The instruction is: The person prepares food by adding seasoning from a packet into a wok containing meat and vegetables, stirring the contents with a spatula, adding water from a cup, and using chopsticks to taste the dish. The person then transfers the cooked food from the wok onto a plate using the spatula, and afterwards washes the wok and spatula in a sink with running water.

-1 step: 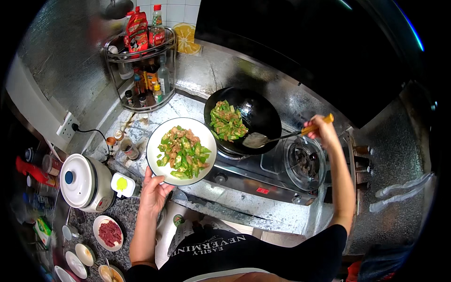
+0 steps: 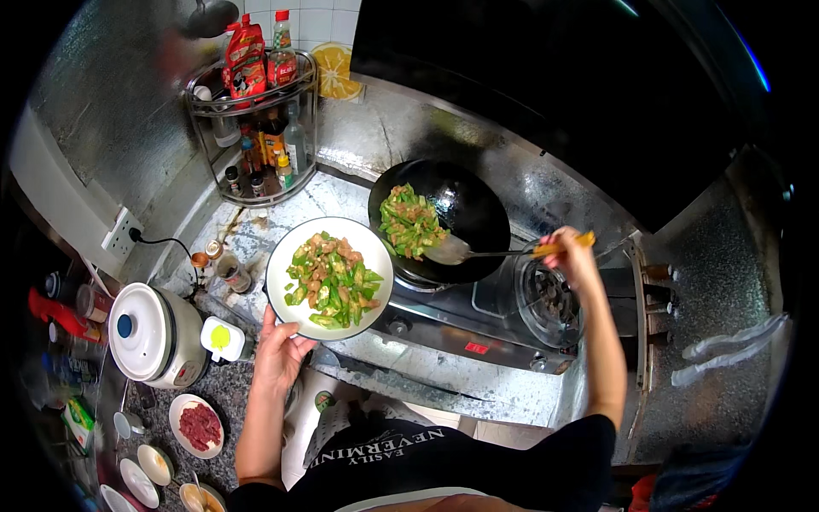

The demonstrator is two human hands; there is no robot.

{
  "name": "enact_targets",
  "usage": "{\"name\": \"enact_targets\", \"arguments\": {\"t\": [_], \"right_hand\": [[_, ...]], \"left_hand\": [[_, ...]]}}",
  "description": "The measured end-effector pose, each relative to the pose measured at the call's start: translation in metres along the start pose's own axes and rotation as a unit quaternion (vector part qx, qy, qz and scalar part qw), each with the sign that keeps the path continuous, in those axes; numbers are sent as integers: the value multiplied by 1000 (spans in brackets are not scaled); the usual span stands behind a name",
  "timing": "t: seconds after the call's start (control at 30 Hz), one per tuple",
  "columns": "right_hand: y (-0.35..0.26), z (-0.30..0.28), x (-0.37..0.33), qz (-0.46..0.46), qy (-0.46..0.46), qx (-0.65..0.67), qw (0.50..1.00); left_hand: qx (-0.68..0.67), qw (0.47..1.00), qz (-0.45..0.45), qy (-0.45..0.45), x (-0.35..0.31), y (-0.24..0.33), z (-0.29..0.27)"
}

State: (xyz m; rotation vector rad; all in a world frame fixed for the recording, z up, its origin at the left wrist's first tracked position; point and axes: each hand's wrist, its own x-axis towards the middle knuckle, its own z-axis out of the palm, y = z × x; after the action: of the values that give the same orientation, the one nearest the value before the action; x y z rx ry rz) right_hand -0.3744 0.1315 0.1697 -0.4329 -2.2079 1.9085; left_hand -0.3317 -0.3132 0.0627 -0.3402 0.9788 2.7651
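Note:
My left hand [image 2: 281, 351] grips the near rim of a white plate [image 2: 281, 247], thumb on top and fingers underneath. Sliced green vegetable and browned meat pieces [image 2: 333, 282] lie on it. To its right, a black wok [image 2: 469, 200] sits on the stove, with more of the same stir-fry [image 2: 409, 224] heaped on its left side. Closed round the yellow handle of a spatula [image 2: 499, 253] is my right hand [image 2: 570, 256], above the right burner. The spatula's metal blade rests in the wok against the lower right edge of the food.
A glass-rimmed burner [image 2: 546, 299] is right of the wok. At the back left stands a condiment rack [image 2: 256, 194] with bottles. A white electric cooker [image 2: 153, 328], a plate of raw red meat [image 2: 200, 427] and several bowls occupy the left counter. A dark range hood [image 2: 529, 77] overhangs the stove.
My right hand has moved left and slightly down, and the spatula blade has slid left up to the food in the wok. The plate in my left hand stays nearly in place.

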Motion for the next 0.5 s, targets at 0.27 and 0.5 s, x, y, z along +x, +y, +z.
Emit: {"name": "enact_targets", "arguments": {"t": [0.27, 0.5], "right_hand": [[127, 47, -4, -119, 40, 256, 958], [104, 14, -36, -145, 85, 277, 946]], "left_hand": [[30, 999, -21, 13, 4, -9, 10], [78, 995, -57, -36, 23, -24, 30]]}}
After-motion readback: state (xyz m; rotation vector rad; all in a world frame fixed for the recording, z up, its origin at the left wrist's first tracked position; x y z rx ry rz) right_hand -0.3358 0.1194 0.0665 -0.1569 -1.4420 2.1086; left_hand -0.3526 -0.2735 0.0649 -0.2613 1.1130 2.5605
